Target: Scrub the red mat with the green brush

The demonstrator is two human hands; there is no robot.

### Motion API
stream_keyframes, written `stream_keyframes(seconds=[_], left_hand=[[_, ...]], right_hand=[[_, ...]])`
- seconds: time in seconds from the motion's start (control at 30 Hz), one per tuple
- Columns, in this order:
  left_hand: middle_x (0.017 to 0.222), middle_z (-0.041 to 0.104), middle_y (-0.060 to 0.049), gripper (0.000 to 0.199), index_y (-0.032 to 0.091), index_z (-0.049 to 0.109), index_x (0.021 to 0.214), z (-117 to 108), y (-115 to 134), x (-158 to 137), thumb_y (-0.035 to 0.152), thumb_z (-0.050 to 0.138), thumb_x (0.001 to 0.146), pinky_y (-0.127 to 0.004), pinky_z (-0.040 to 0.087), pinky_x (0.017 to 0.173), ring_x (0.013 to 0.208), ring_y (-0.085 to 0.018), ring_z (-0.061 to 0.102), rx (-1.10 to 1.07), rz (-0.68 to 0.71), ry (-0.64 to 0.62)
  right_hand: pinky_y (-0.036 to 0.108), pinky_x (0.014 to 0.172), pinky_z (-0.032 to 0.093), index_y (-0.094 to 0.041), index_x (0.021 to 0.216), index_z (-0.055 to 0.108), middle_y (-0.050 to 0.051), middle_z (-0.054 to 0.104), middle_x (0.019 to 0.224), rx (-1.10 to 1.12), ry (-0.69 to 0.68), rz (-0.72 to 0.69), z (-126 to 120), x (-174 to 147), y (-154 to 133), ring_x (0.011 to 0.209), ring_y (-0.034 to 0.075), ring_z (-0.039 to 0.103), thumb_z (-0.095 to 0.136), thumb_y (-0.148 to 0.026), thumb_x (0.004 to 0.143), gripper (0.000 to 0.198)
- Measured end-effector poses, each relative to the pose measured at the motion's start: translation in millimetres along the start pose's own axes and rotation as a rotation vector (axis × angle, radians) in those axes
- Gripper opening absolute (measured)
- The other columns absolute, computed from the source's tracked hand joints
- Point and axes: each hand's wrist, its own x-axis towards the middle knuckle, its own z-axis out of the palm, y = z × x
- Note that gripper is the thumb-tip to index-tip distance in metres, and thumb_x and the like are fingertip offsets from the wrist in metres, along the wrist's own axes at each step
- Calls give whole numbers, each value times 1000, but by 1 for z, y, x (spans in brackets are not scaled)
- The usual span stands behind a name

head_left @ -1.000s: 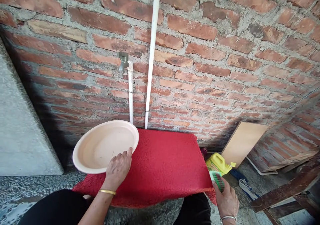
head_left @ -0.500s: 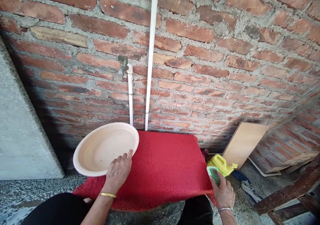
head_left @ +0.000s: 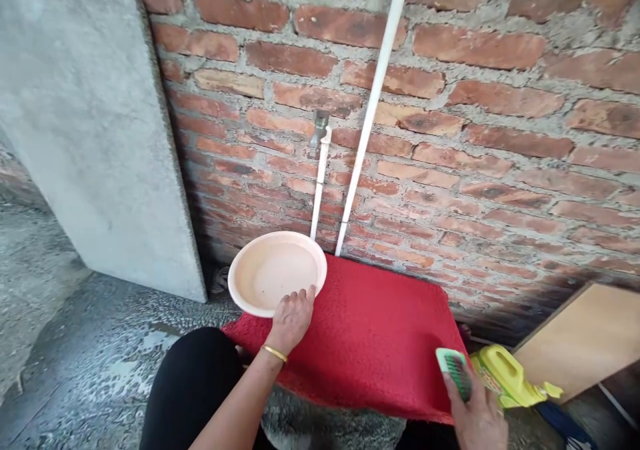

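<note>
A pale pink basin (head_left: 277,273) is tilted over the left end of a red cloth (head_left: 385,330) that covers a low surface. My left hand (head_left: 291,319) is closed on the basin's near right rim, a gold bangle at the wrist. In my right hand (head_left: 479,407) is a green scrubbing brush (head_left: 454,369), held over the cloth's right end with its dark bristles showing. The fingers behind the brush are partly hidden and a little blurred.
A yellow jug (head_left: 507,373) lies beside the cloth's right end, before a leaning wooden board (head_left: 575,343). Behind stands a brick wall with a tap (head_left: 319,133) and white pipes (head_left: 373,110). At left, a concrete slab (head_left: 115,150) leans above wet floor (head_left: 140,343).
The view has swung left, so more of the slab and wet floor shows. My left hand still grips the basin. My right hand has brought the brush over the cloth's right end.
</note>
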Motion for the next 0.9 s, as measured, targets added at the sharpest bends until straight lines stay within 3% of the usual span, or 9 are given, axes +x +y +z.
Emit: stream_keyframes(seconds=[0.13, 0.27, 0.37, 0.43, 0.53, 0.63, 0.9], left_hand=[[90, 64, -10, 42, 16, 53, 136, 1, 0, -1, 12, 40, 97, -32, 47, 71, 81, -20, 64, 12, 5, 12], [89, 64, -9, 41, 16, 54, 134, -1, 0, -2, 10, 39, 97, -32, 46, 72, 82, -20, 64, 35, 11, 14], [91, 64, -9, 41, 14, 54, 136, -2, -1, -2, 10, 42, 96, -32, 47, 72, 82, -20, 65, 51, 27, 18], [91, 64, -10, 42, 13, 53, 136, -3, -1, -2, 10, 43, 96, -33, 48, 71, 82, -21, 65, 57, 38, 21], [91, 64, -10, 42, 13, 52, 137, -3, -1, -2, 10, 43, 96, -34, 48, 71, 82, -22, 65, 54, 43, 30], [91, 64, -9, 42, 14, 52, 137, -3, -1, -2, 9, 41, 96, -34, 48, 71, 82, -21, 65, 48, 40, 23], [92, 65, -9, 42, 15, 54, 137, 3, -1, -2, 9, 42, 97, -35, 48, 71, 81, -21, 65, 49, 38, 41]], right_hand=[[45, 84, 52, -23, 118, 68, 14, 71, 104, 290, -74, -360, 16, -36, -96, 92, 29, 66, 36, -74, 92, 65], [42, 89, 51, -33, 127, 63, 6, 69, 117, 383, -211, -612, 24, -79, -189, 102, 25, 64, 47, -58, 96, 42], [45, 93, 49, -36, 129, 61, 5, 67, 120, 366, -267, -739, 29, -100, -233, 104, 26, 63, 51, -52, 96, 38], [46, 93, 48, -36, 130, 61, 6, 66, 120, 345, -272, -777, 34, -105, -247, 104, 27, 62, 51, -50, 96, 38], [44, 91, 48, -34, 131, 61, 7, 66, 118, 313, -247, -767, 43, -97, -245, 102, 26, 61, 48, -51, 97, 40], [41, 88, 47, -32, 131, 61, 8, 67, 116, 279, -187, -681, 52, -74, -222, 100, 25, 61, 44, -56, 98, 45], [41, 76, 46, -18, 127, 65, 16, 68, 102, -62, -84, -296, 41, 3, -96, 85, 28, 63, 19, -67, 97, 73]])
